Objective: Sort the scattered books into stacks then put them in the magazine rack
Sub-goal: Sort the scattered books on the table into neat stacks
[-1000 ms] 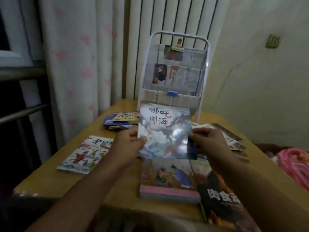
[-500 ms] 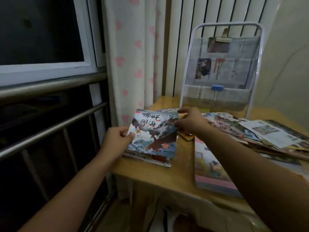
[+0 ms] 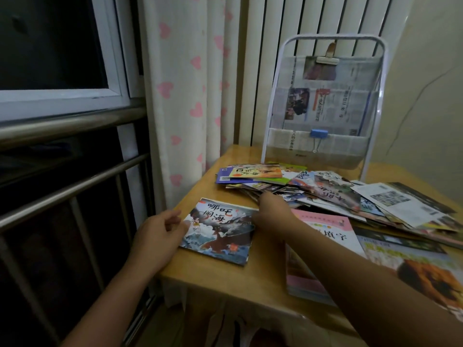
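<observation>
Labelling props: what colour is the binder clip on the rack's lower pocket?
Blue, with silver wire handles; the binder clip shows clearly in the head view, on the magazine rack.

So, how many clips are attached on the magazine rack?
2. A beige clip sits at the top middle of the magazine rack, holding the upper newspaper. A blue binder clip is on the edge of the lower pocket. Others may be hidden behind the paper.

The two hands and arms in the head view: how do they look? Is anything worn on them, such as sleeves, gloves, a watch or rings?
Both forearms are bare as far as the frame shows; no sleeve edge is in view. The left hand and the right hand wear no gloves, and no watch, bracelet or ring can be seen. The light is dim, so a very thin ring could be missed.
</observation>
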